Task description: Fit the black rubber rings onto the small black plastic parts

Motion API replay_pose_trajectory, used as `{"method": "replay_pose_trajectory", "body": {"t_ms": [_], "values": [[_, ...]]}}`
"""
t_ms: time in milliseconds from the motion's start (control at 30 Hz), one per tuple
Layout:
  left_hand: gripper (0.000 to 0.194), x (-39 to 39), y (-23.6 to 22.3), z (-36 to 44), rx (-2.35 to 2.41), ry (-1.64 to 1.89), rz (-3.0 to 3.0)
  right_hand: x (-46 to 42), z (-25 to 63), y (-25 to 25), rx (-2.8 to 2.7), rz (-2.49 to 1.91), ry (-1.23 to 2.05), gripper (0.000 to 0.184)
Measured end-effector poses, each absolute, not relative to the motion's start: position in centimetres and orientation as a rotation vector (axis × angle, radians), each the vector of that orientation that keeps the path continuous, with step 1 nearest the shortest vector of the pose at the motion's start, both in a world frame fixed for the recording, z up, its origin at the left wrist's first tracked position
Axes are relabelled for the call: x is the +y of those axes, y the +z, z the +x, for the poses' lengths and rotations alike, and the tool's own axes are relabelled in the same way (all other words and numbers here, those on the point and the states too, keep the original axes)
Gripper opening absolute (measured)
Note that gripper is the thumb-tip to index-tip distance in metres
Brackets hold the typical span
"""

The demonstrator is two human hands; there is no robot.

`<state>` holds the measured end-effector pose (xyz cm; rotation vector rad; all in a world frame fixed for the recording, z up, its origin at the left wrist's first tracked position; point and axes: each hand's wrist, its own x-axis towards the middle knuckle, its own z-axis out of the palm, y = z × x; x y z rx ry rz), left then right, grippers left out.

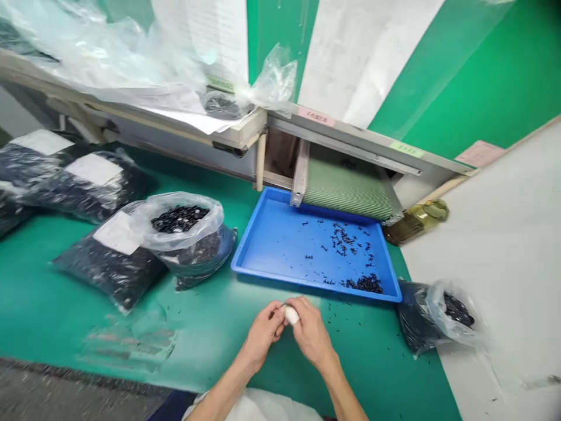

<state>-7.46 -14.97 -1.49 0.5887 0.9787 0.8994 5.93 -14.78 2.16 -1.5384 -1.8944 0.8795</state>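
- from my remote station i see the left hand [264, 330] and the right hand [312, 332] meeting in front of me, fingers curled closed, tips pinched together; i cannot tell what small part, if any, they grip.
- a smooth, rounded white piece [291, 316] sits between the 2 hands, at the right thumb; i cannot tell whether it is held or worn.
- under them is the green tabletop [210, 327], slick but scuffed at left.
- just beyond lies the shallow, rectangular blue tray [269, 248], holding thin, spiky black pieces [368, 283], heaped in its near right corner and strewn loosely farther in.
- left of it, 1 open clear plastic bag [197, 257] bulges with glossy black bits [180, 219], beside a flatter bag [118, 263] bearing a white label [119, 233].
- at right, another open bag [418, 316] holds shiny dark pieces [458, 310].
- farther off, a ribbed green belt [346, 187] ends above the tray, near a translucent olive bottle [416, 222].
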Motion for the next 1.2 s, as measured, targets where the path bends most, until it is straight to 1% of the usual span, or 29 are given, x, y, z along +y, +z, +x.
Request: {"method": "replay_pose_trajectory", "body": {"t_ms": [100,200,333,433,600,700,767,833,900,967,1033,1200], "values": [[0.037,-14.5,-1.7,-7.6,0.993,0.791,0.709,-14.4,6.9,2.1,-1.909,-1.536,1.014,0.019],[0.045,-14.1,-1.6,-7.7,1.023,0.702,0.834,-14.2,7.9,2.1,-1.887,-1.483,1.162,0.015],[0.05,-13.6,-0.9,-7.4,1.069,0.678,1.015,-14.3,8.3,2.4,-1.85,-1.461,1.111,0.016],[0.047,-13.1,-0.3,-6.8,1.05,0.681,1.01,-14.1,8.2,2.4,-1.723,-1.428,1.134,0.015],[0.039,-12.0,-0.1,-5.0,0.955,0.688,0.737,-13.3,8.7,1.1,-1.452,-1.514,1.137,0.015],[0.032,-11.3,-0.3,-3.7,0.872,0.724,0.508,-12.9,9.7,-0.1,-1.324,-1.585,1.088,0.024],[0.024,-10.9,-0.3,-2.8,0.833,0.771,0.394,-12.8,10.7,-0.5,-1.275,-1.622,1.04,0.028],[0.016,-10.6,-0.1,-2.0,0.802,0.823,0.273,-12.8,11.9,-0.6,-1.261,-1.651,0.992,0.028],[0.014,-10.3,0.2,-1.1,0.762,0.865,0.121,-12.9,13.0,-0.4,-1.266,-1.682,0.939,0.028],[0.014,-10.1,0.7,-0.3,0.701,0.9,-0.024,-13.0,14.0,-0.1,-1.251,-1.718,0.889,0.029],[0.019,-10.1,1.1,0.3,0.639,0.933,-0.12,-13.2,14.6,0.0,-1.259,-1.748,0.844,0.03],[0.028,-9.8,1.7,1.1,0.562,0.969,-0.212,-13.6,14.7,0.7,-1.434,-1.741,0.701,0.03]]}}
